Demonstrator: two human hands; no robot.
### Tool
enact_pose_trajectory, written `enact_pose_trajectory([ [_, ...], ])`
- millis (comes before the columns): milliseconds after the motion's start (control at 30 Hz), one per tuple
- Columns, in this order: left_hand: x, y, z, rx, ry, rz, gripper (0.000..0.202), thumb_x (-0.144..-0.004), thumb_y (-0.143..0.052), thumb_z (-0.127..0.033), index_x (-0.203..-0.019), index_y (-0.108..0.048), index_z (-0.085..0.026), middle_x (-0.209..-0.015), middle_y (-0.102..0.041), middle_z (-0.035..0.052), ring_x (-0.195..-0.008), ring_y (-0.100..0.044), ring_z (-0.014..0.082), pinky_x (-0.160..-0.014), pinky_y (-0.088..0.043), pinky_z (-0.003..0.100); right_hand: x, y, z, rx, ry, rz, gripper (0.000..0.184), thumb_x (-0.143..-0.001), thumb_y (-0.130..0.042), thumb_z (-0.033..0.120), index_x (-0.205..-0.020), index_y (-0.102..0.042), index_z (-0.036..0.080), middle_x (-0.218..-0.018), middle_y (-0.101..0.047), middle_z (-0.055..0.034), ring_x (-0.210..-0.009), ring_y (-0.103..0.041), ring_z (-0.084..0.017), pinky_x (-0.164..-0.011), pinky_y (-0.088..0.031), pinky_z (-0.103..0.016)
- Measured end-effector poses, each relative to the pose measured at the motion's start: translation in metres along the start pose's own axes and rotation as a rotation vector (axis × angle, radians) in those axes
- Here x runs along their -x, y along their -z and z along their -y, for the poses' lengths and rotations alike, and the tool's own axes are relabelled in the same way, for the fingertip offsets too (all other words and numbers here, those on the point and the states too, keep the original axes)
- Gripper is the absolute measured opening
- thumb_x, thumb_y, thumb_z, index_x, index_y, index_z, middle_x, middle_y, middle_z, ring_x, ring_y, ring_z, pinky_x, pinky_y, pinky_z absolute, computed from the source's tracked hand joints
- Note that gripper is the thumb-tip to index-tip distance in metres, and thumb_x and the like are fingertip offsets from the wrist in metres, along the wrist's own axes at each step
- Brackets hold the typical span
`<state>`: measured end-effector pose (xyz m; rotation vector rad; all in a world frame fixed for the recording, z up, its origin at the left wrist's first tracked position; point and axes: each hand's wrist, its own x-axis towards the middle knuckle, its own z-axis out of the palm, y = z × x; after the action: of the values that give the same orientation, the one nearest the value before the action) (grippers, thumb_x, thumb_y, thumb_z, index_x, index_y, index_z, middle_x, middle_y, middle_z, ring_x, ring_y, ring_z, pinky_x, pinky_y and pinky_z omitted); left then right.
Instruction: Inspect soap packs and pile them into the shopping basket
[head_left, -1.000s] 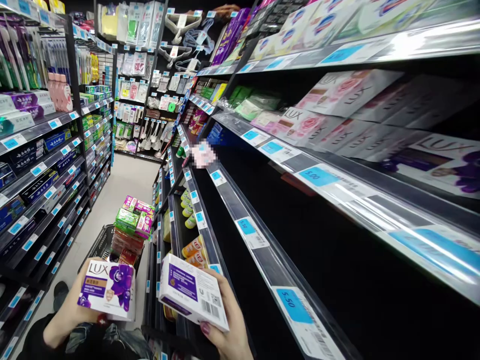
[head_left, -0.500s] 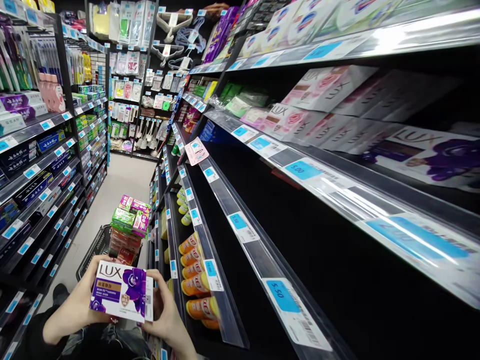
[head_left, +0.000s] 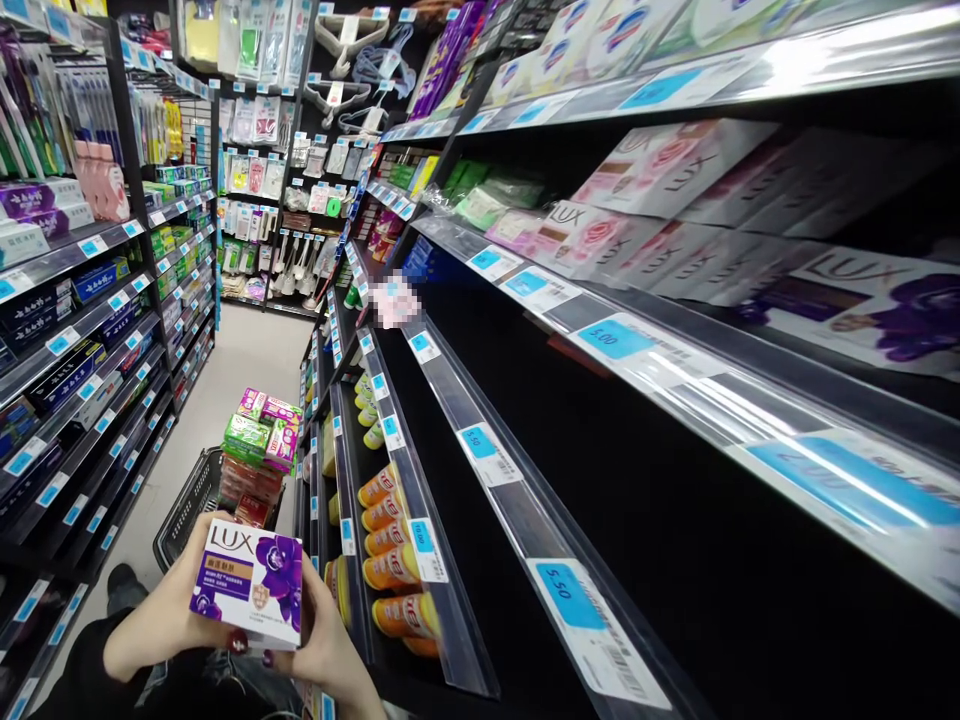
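Note:
Low in the view, a white and purple LUX soap box (head_left: 249, 582) with a printed purple flower sits between my two hands. My left hand (head_left: 166, 612) closes on its left side, and the thumb with a dark red nail rests at the lower edge. My right hand (head_left: 324, 625) is wrapped around the opposite side. Most of the fingers are hidden behind the box. Just beyond it, a black basket (head_left: 174, 515) stands on the floor, with green and pink packs (head_left: 262, 430) stacked on reddish-brown packs (head_left: 251, 485).
On the right shelf lie pink LUX boxes (head_left: 667, 165) and a purple-flowered LUX box (head_left: 892, 310). Orange containers (head_left: 401, 570) line a lower shelf. Toothpaste boxes (head_left: 71, 370) fill the left shelves. A pale floor aisle (head_left: 259, 350) leads to hangers (head_left: 349, 45) at the back.
The LUX box has shifted slightly right and its top has tipped back. The edge of another box that stuck out at its right no longer shows. Both hands stay on it.

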<state>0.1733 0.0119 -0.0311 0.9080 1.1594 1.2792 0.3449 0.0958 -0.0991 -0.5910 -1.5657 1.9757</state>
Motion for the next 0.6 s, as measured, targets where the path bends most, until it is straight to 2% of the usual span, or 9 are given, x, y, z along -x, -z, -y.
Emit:
enact_pose_trajectory([
  [100, 0.001, -0.002, -0.014, -0.014, 0.058, 0.013, 0.084, -0.052, -0.076, -0.007, -0.122, -0.034, -0.026, -0.119, -0.057, 0.0085, -0.107, -0.058, 0.0286, -0.095, -0.041, 0.041, 0.005, 0.003, -0.006, -0.006, -0.062, -0.019, 0.117, -0.036, -0.085, 0.056, -0.135, -0.034, 0.02, -0.133, -0.051, -0.0194, -0.124, -0.049, -0.036, -0.104, -0.034, -0.051],
  [167, 0.001, -0.001, -0.016, -0.029, 0.048, 0.022, 0.085, -0.053, -0.075, -0.005, -0.123, -0.032, -0.026, -0.12, -0.056, 0.009, -0.11, -0.056, 0.0287, -0.098, -0.039, 0.041, 0.006, 0.001, -0.007, 0.001, -0.064, -0.041, 0.122, -0.035, -0.084, 0.059, -0.137, -0.031, 0.019, -0.136, -0.049, -0.0207, -0.127, -0.047, -0.037, -0.105, -0.033, -0.052],
  [300, 0.006, 0.008, -0.01, 0.006, -0.038, 0.128, 0.107, -0.043, -0.082, -0.007, -0.132, -0.025, -0.027, -0.129, -0.05, 0.0095, -0.119, -0.05, 0.0321, -0.104, -0.034, 0.044, 0.004, -0.008, 0.006, -0.023, -0.026, -0.05, 0.102, -0.038, -0.085, 0.055, -0.124, -0.044, 0.021, -0.12, -0.06, -0.0155, -0.113, -0.058, -0.034, -0.097, -0.044, -0.046],
  [367, 0.01, 0.011, -0.008, -0.059, -0.014, 0.133, 0.113, -0.039, -0.082, -0.002, -0.133, -0.024, -0.028, -0.131, -0.049, 0.0082, -0.12, -0.049, 0.0325, -0.104, -0.035, 0.044, 0.002, -0.015, 0.015, -0.058, 0.017, -0.028, 0.093, -0.038, -0.087, 0.051, -0.117, -0.047, 0.022, -0.112, -0.062, -0.0128, -0.107, -0.061, -0.033, -0.092, -0.048, -0.044],
  [467, 0.014, 0.011, -0.009, -0.19, 0.048, 0.058, 0.096, -0.048, -0.076, 0.001, -0.128, -0.032, -0.028, -0.129, -0.051, 0.0082, -0.114, -0.053, 0.0305, -0.101, -0.039, 0.043, -0.001, -0.022, 0.022, -0.116, 0.064, -0.003, 0.09, -0.037, -0.087, 0.052, -0.112, -0.048, 0.023, -0.109, -0.062, -0.0114, -0.106, -0.062, -0.033, -0.092, -0.049, -0.045],
  [533, 0.014, 0.009, -0.008, -0.179, 0.046, 0.009, 0.086, -0.053, -0.075, -0.003, -0.125, -0.035, -0.027, -0.129, -0.052, 0.0095, -0.114, -0.053, 0.0312, -0.1, -0.039, 0.043, 0.0, -0.025, 0.023, -0.131, 0.027, -0.009, 0.094, -0.038, -0.086, 0.057, -0.116, -0.045, 0.024, -0.112, -0.063, -0.0122, -0.11, -0.06, -0.034, -0.098, -0.044, -0.047],
  [600, 0.013, 0.007, -0.007, -0.132, 0.039, -0.02, 0.086, -0.052, -0.076, -0.004, -0.125, -0.035, -0.027, -0.125, -0.055, 0.0094, -0.116, -0.053, 0.0322, -0.1, -0.04, 0.043, 0.002, -0.026, 0.021, -0.12, -0.039, -0.036, 0.103, -0.038, -0.084, 0.061, -0.123, -0.041, 0.023, -0.119, -0.061, -0.0142, -0.116, -0.057, -0.034, -0.103, -0.039, -0.048],
])
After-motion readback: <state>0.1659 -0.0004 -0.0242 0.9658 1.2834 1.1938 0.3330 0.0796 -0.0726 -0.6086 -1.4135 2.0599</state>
